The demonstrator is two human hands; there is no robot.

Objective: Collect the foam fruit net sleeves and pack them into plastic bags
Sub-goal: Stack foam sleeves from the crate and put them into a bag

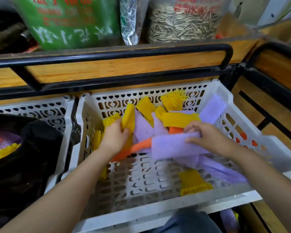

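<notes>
Foam sleeves (pixel 181 119) fill white crate (pixel 158 211); left fingers (pixel 116 123) grip yellow sleeve (pixel 128 116), right fingers (pixel 193 126) purple sleeve (pixel 168 145).

Yellow sleeves (pixel 174 98) and purple sleeves (pixel 142 126) lie heaped at the back of the white crate (pixel 158 211); an orange sleeve (pixel 136 146) curves in front; the left hand (pixel 114 137) grips an upright yellow sleeve (pixel 128 116); the right hand (pixel 208 137) grips a big purple sleeve (pixel 168 146); the black bag (pixel 32 157) at the left holds more.
</notes>
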